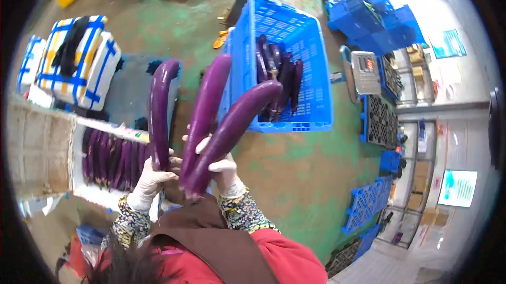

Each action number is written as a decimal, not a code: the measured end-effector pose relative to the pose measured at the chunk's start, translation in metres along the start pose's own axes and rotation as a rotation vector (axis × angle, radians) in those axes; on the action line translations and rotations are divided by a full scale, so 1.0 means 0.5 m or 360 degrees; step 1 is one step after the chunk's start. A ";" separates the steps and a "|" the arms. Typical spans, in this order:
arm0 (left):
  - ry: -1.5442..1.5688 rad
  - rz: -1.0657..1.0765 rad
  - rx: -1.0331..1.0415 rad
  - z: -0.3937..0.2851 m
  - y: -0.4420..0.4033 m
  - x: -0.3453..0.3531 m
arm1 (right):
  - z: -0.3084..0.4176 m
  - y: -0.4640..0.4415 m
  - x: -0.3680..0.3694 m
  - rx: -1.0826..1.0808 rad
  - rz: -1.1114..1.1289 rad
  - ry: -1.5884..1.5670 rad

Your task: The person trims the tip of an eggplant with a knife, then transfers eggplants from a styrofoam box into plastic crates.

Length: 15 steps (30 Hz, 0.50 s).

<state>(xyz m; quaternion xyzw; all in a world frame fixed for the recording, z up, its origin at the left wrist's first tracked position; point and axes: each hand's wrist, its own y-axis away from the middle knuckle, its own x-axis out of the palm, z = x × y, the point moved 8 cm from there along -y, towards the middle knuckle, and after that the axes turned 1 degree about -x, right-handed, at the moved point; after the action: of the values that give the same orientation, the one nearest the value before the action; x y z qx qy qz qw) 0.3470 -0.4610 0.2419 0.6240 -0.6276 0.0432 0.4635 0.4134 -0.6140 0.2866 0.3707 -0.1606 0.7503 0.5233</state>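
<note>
Both of my hands wear white gloves. My left hand (150,181) is closed around the lower end of one long purple eggplant (161,107), which points upward. Two more eggplants (232,128) are gripped in my right hand (224,170), fanned apart at their upper ends and close together at the bottom. To the left, a white foam box (97,193) holds a row of several eggplants (110,160). Beyond my right hand stands a tall blue crate (313,73) with several darker eggplants (282,76) inside.
A digital scale (365,73) stands to the right of the crate. Taped foam boxes (79,62) sit at the left on a blue platform (129,86). Blue crates (369,18) are stacked at the upper right, and pallets (369,202) line the right side. The floor (295,189) is green and brown.
</note>
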 end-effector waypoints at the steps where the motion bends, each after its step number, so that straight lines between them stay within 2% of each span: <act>1: -0.0103 -0.0017 -0.0023 -0.011 -0.020 0.029 | 0.039 0.022 -0.021 0.0050 -0.0085 -0.0057; 2: -0.0368 -0.0004 -0.0009 -0.002 -0.059 0.029 | 0.098 0.019 -0.052 -0.0195 -0.0058 0.0084; 3: -0.0645 0.0104 -0.0019 0.007 -0.106 0.035 | 0.141 0.041 -0.060 -0.0205 -0.0130 -0.0084; 4: -0.0860 0.0061 0.0205 0.011 -0.155 0.064 | 0.174 0.063 -0.112 -0.0370 -0.0249 0.0020; 7: -0.1352 -0.0060 0.0747 0.007 -0.260 0.230 | 0.251 0.151 -0.208 -0.0516 -0.0469 -0.0030; 9: -0.1455 0.0055 0.0731 0.017 -0.329 0.357 | 0.298 0.195 -0.227 -0.0646 -0.0706 -0.0096; 12: -0.1611 0.0129 0.0836 0.084 -0.485 0.487 | 0.333 0.238 -0.277 -0.0733 -0.0777 0.0044; 13: -0.1553 0.0227 0.0941 0.089 -0.506 0.533 | 0.332 0.244 -0.290 -0.0676 -0.0765 0.0065; 14: -0.1746 0.0343 0.0760 0.129 -0.550 0.557 | 0.328 0.256 -0.303 -0.0621 -0.0770 0.0076; 15: -0.1790 0.0488 0.0828 0.145 -0.558 0.588 | 0.324 0.258 -0.305 -0.0581 -0.0790 0.0049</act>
<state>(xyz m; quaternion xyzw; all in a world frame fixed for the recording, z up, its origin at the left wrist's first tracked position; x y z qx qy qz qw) 0.5996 -0.7862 0.2415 0.5465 -0.8262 -0.0742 -0.1149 0.3865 -0.8691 0.3043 0.2871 -0.1891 0.5639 0.7509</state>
